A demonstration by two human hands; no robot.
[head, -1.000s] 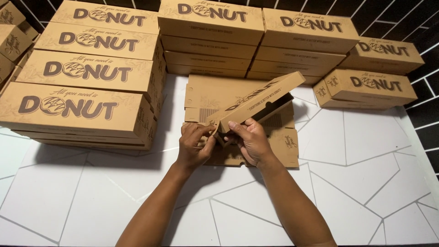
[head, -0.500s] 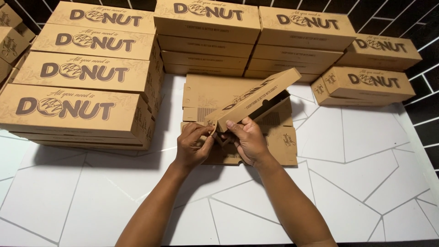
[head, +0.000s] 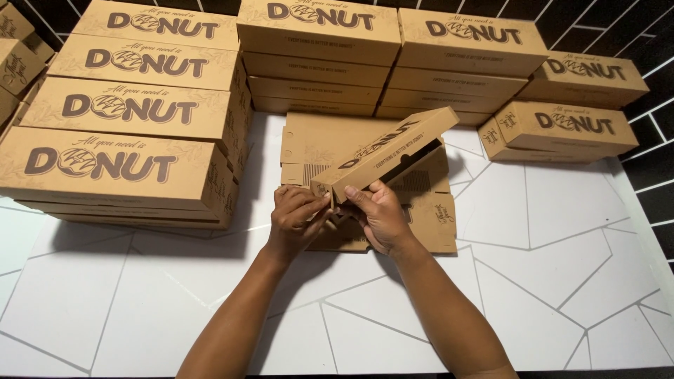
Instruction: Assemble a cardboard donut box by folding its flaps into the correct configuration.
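Seen from above, two bare forearms reach from the near edge onto a white table point(head: 562, 281) marked with thin grey lines in angular shapes. The near part of the table, on both sides of the arms, is bare, and there is open surface to the right as far as the table's right edge, where black tile with white seams begins. At the middle, the left hand point(head: 298, 217) and right hand point(head: 379, 214) meet at the near left end of a long, narrow brown cardboard box point(head: 382, 151). The left hand's fingers are curled together and pinch the box's end flap; the right hand's fingers are pressed together around the same corner from the right, thumb on top. The box is raised at a slant, its far end pointing up and to the right, one long side gaping slightly. Under it lies a small pile of flat unfolded box blanks point(head: 330, 137), touching the hands' undersides. To the left, close beside the blanks, a tall stack of finished boxes point(head: 126, 133) steps back toward the far left. Along the far edge runs a row of stacked boxes point(head: 390, 63). At the far right sit two lower boxes point(head: 569, 126), leaving a gap of white table between them and the blanks.
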